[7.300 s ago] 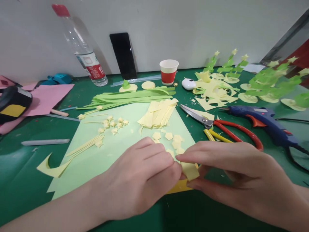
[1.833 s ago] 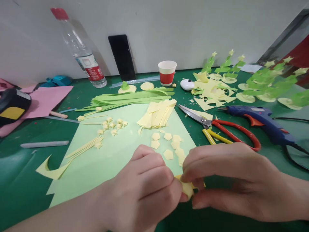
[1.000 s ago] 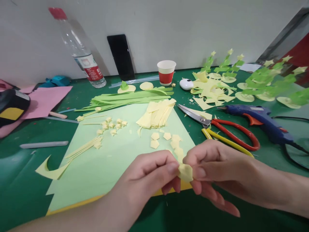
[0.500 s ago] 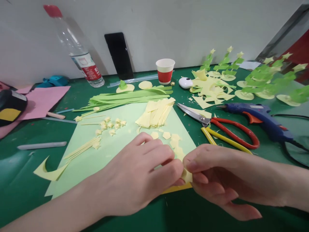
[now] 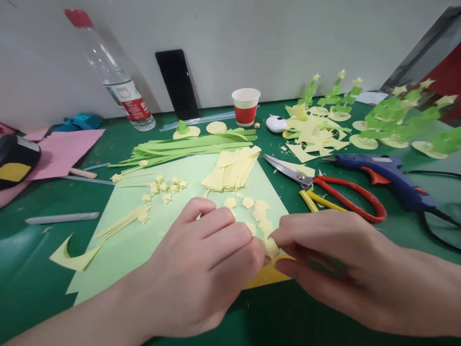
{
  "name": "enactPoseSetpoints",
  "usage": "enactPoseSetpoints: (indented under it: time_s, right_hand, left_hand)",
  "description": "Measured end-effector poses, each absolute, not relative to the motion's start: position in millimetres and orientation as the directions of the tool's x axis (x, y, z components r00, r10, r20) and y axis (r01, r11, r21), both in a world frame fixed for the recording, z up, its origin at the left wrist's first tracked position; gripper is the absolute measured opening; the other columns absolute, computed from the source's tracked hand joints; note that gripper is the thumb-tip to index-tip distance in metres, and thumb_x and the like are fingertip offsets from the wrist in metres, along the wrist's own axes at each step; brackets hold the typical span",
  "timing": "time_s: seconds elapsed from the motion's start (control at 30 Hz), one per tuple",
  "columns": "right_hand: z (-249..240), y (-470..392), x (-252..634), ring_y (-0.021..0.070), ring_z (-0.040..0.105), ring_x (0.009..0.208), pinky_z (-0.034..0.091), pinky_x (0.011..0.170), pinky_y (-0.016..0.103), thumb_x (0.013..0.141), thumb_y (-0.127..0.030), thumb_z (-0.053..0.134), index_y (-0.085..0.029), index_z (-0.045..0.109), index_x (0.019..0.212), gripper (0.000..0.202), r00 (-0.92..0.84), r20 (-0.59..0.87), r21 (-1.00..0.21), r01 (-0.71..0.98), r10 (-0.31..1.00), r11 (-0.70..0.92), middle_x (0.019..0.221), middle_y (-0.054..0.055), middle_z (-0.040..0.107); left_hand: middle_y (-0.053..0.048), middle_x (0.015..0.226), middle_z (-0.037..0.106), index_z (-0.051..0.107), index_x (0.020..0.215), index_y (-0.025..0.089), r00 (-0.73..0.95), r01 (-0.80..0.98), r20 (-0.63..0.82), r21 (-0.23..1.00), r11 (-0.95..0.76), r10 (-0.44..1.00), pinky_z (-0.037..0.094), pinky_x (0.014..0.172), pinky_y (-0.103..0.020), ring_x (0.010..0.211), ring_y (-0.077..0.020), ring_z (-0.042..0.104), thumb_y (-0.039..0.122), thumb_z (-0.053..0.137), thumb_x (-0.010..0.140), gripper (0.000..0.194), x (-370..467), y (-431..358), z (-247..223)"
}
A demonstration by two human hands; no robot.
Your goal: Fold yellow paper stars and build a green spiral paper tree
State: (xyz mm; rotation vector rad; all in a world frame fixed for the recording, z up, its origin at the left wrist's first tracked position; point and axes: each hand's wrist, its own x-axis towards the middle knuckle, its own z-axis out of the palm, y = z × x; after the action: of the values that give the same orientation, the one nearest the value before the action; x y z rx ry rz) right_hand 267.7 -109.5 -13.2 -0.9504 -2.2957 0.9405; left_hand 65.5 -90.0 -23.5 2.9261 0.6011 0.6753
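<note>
Between my fingertips is a small pale-yellow folded paper star (image 5: 272, 249). My left hand (image 5: 216, 259) is closed, its thumb and finger pinching the star's left side. From the right, the thumb and forefinger of my right hand (image 5: 334, 264) close on its other edge. Flat paper pentagons (image 5: 248, 202) lie just beyond my hands on the light green sheet (image 5: 190, 216). Farther left on that sheet are several puffed paper stars (image 5: 163, 187) and thin stems with star tips (image 5: 124, 221). A stack of pale-yellow paper strips (image 5: 232, 168) lies behind the pentagons.
Red-handled scissors (image 5: 338, 192) and a blue glue gun (image 5: 378, 178) with its cable lie right. Behind stand a bottle (image 5: 135, 105), a phone (image 5: 178, 84) and a paper cup (image 5: 246, 108). Green strips (image 5: 187, 144) lie across the middle; paper plants (image 5: 389, 115) stand far right.
My right hand has turned, its lower fingers now curled in and its thumb lower. The yellow paper between my hands now shows a star shape. My left hand has shifted slightly left.
</note>
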Motion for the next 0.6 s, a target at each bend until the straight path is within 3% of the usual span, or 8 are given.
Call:
enactPoseSetpoints:
  time_s: [0.1, 0.3, 0.43, 0.6]
  right_hand:
    - [-14, -111, 267, 0.0062, 0.035, 0.047, 0.032, 0.044, 0.015, 0.087, -0.013, 0.038, -0.014, 0.051, 0.064, 0.027, -0.676, 0.245, -0.591, 0.464, 0.695, 0.66, 0.056, -0.002, 0.044]
    - [-15, -113, 268, 0.0081, 0.033, 0.045, 0.027, 0.04, 0.02, 0.089, -0.01, 0.029, -0.012, 0.055, 0.061, 0.038, -0.734, 0.292, -0.381, 0.499, 0.613, 0.779, 0.054, 0.0, 0.042]
    - [-20, -119, 271, 0.01, 0.035, 0.044, 0.027, 0.04, 0.024, 0.089, -0.012, 0.028, -0.015, 0.055, 0.063, 0.038, -0.724, 0.278, -0.398, 0.512, 0.632, 0.761, 0.054, 0.001, 0.044]
    - [-21, -120, 273, 0.0094, 0.038, 0.041, 0.037, 0.04, 0.023, 0.083, -0.01, 0.032, -0.019, 0.05, 0.058, 0.033, -0.752, 0.319, -0.469, 0.403, 0.577, 0.786, 0.055, 0.002, 0.051]
  left_hand:
    - [0.002, 0.066, 0.051, 0.045, 0.08, 0.017, 0.838, 0.345, 0.394, 0.151, -0.927, 0.376, 0.024, 0.063, -0.032, 0.06, -0.0139, 0.039, 0.005, 0.038, 0.077, 0.014, 66, -90, -23]
    - [0.003, 0.066, 0.052, 0.045, 0.077, 0.017, 0.853, 0.365, 0.34, 0.153, -0.918, 0.396, 0.024, 0.062, -0.031, 0.058, -0.0127, 0.039, 0.006, 0.04, 0.078, 0.012, 71, -89, -19]
    - [0.003, 0.064, 0.048, 0.045, 0.074, 0.017, 0.842, 0.328, 0.358, 0.254, -0.91, 0.404, 0.025, 0.061, -0.03, 0.057, -0.0124, 0.037, 0.005, 0.038, 0.077, 0.014, 71, -93, -23]
    - [0.002, 0.063, 0.046, 0.043, 0.073, 0.017, 0.757, 0.215, 0.433, 0.543, -0.812, 0.49, 0.032, 0.061, -0.027, 0.058, -0.0108, 0.041, 0.002, 0.039, 0.074, 0.016, 75, -100, -34]
